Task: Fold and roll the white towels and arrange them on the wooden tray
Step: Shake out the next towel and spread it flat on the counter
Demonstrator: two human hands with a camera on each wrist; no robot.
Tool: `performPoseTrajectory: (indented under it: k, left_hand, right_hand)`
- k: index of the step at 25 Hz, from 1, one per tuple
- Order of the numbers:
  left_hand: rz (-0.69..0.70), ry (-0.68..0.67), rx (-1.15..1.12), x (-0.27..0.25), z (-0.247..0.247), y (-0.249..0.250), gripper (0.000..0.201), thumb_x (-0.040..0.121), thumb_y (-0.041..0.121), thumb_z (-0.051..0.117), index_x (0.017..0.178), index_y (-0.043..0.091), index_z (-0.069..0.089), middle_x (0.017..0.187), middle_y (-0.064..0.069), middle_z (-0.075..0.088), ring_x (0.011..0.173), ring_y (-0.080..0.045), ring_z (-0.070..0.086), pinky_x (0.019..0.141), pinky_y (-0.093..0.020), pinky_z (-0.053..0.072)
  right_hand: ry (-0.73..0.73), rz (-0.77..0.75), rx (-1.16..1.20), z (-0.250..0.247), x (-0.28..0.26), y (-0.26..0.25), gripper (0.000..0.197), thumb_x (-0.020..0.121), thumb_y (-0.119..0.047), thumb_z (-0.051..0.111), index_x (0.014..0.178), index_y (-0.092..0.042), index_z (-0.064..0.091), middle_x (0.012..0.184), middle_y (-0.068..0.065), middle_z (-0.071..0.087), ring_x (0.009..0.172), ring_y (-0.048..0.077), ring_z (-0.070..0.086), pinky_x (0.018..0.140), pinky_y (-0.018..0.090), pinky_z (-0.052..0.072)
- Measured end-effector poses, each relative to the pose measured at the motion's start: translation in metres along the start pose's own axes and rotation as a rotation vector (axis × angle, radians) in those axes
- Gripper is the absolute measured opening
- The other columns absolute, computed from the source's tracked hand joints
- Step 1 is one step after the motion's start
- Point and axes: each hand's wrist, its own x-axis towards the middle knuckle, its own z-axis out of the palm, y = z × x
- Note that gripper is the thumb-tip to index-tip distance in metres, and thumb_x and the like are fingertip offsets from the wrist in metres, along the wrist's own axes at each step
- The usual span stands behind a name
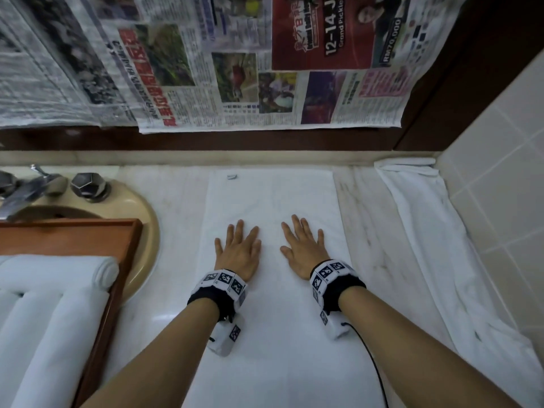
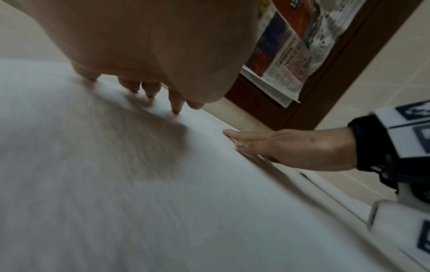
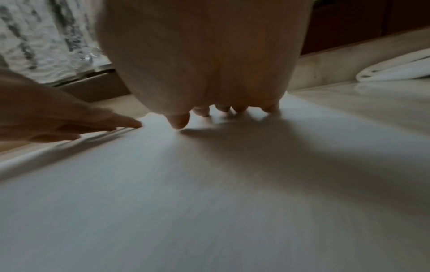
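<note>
White and soft, a long folded towel (image 1: 273, 219) lies flat on the pale marble counter (image 1: 371, 231), running from the middle of the head picture down to its bottom edge. Both hands lie on top of it, near its middle. The left hand (image 1: 238, 251) is flat, with its fingers (image 1: 239, 229) straight and spread a little, and it holds nothing. The right hand (image 1: 304, 251) lies just beside it in the same way, fingers (image 1: 297, 225) straight and pointing to the top of the picture. The towel reaches out past the fingertips on the far side and runs back under both wrists. In the left wrist picture the fingertips (image 2: 175, 107) touch the cloth. In the right wrist picture the fingertips (image 3: 179, 123) look like they touch it too, but that picture is blurry.

At the lower left of the head picture sits a brown wooden tray (image 1: 126, 260) with white rolled towels (image 1: 59, 290) lying side by side in it. The tray rests partly over a beige round sink (image 1: 147, 231), with a silver tap (image 1: 23, 192) at the left edge. Down the right side lies another white towel, loose and crumpled (image 1: 435, 245), well apart from the hands. Sheets of newspaper (image 1: 220, 69) cover the wall across the top. Each wrist wears a black band with black-and-white square marks (image 1: 225, 282).
</note>
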Motion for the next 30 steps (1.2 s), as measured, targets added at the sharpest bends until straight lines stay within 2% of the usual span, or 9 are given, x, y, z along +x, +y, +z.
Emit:
performPoseTrajectory:
  k: [2, 6, 12, 18, 22, 24, 25, 27, 30]
  left_hand:
    - [-0.036, 0.042, -0.002, 0.025, -0.017, -0.012, 0.049, 0.104, 0.040, 0.023, 0.153, 0.029, 0.022, 0.163, -0.003, -0.006, 0.150, -0.021, -0.007, 0.119, -0.049, -0.002]
    - [-0.092, 0.245, -0.021, 0.053, -0.039, -0.043, 0.054, 0.094, 0.034, 0.057, 0.145, 0.023, 0.042, 0.159, -0.008, 0.021, 0.145, -0.025, 0.021, 0.116, -0.038, 0.022]
    - [-0.111, 0.262, -0.056, 0.060, -0.043, -0.049, 0.057, 0.087, 0.034, 0.068, 0.140, 0.026, 0.049, 0.155, -0.003, 0.031, 0.142, -0.023, 0.028, 0.114, -0.039, 0.029]
    - [-0.128, 0.228, -0.036, 0.058, -0.047, -0.046, 0.057, 0.087, 0.035, 0.068, 0.140, 0.028, 0.047, 0.156, -0.001, 0.027, 0.143, -0.022, 0.025, 0.114, -0.039, 0.030]
    - [-0.148, 0.172, -0.064, 0.056, -0.056, -0.037, 0.056, 0.088, 0.039, 0.066, 0.140, 0.024, 0.049, 0.155, -0.005, 0.030, 0.141, -0.025, 0.030, 0.114, -0.039, 0.031]
    - [-0.059, 0.262, -0.211, 0.045, -0.056, -0.016, 0.043, 0.087, 0.043, 0.067, 0.122, 0.019, 0.065, 0.135, -0.008, 0.054, 0.124, -0.025, 0.050, 0.103, -0.034, 0.041]
    - [-0.008, 0.303, -0.322, 0.036, -0.053, -0.002, 0.034, 0.086, 0.047, 0.067, 0.104, 0.019, 0.072, 0.112, -0.005, 0.066, 0.105, -0.022, 0.061, 0.090, -0.029, 0.046]
    - [0.060, 0.168, -0.513, 0.012, -0.042, 0.029, 0.044, 0.083, 0.058, 0.064, 0.069, 0.017, 0.071, 0.068, 0.003, 0.066, 0.063, -0.012, 0.060, 0.065, -0.023, 0.045]
    - [0.053, -0.093, -0.660, -0.016, -0.021, 0.056, 0.056, 0.079, 0.054, 0.072, 0.064, 0.000, 0.066, 0.053, -0.008, 0.061, 0.042, -0.015, 0.051, 0.045, -0.023, 0.045]
  right_hand:
    - [0.007, 0.018, -0.008, -0.021, 0.032, 0.016, 0.059, 0.105, -0.039, 0.022, 0.155, -0.026, -0.007, 0.159, -0.001, -0.023, 0.147, 0.019, -0.018, 0.118, 0.053, -0.006]
    - [0.108, 0.098, -0.014, -0.063, 0.085, 0.051, 0.057, 0.104, -0.028, 0.029, 0.155, -0.018, 0.005, 0.162, 0.002, -0.011, 0.149, 0.020, -0.008, 0.120, 0.050, 0.001]
    - [0.276, 0.122, -0.061, -0.113, 0.130, 0.084, 0.047, 0.094, 0.000, 0.045, 0.140, -0.004, 0.039, 0.148, 0.016, 0.034, 0.138, 0.032, 0.028, 0.111, 0.047, 0.028]
    - [0.346, 0.067, -0.097, -0.138, 0.119, 0.080, 0.022, 0.093, -0.014, 0.056, 0.111, -0.010, 0.068, 0.119, 0.013, 0.057, 0.112, 0.034, 0.054, 0.080, 0.034, 0.045]
    - [0.283, 0.056, 0.151, -0.161, 0.090, 0.042, 0.023, 0.089, -0.026, 0.067, 0.109, -0.014, 0.068, 0.106, 0.010, 0.064, 0.093, 0.024, 0.062, 0.078, 0.026, 0.047]
    - [0.250, 0.021, 0.418, -0.170, 0.074, 0.012, 0.018, 0.087, -0.020, 0.069, 0.104, -0.015, 0.069, 0.088, 0.008, 0.068, 0.070, 0.017, 0.067, 0.066, 0.025, 0.052]
    - [0.218, -0.010, 0.540, -0.175, 0.069, -0.005, 0.013, 0.088, -0.015, 0.067, 0.101, -0.014, 0.070, 0.085, 0.008, 0.069, 0.065, 0.017, 0.069, 0.063, 0.025, 0.056]
    - [0.169, -0.062, 0.710, -0.183, 0.061, -0.031, 0.014, 0.091, -0.003, 0.060, 0.092, -0.009, 0.073, 0.088, 0.011, 0.070, 0.071, 0.022, 0.073, 0.070, 0.029, 0.060]
    - [0.149, -0.054, 0.817, -0.190, 0.053, -0.051, 0.021, 0.089, 0.007, 0.055, 0.085, -0.003, 0.073, 0.078, 0.010, 0.065, 0.075, 0.028, 0.074, 0.076, 0.032, 0.060]
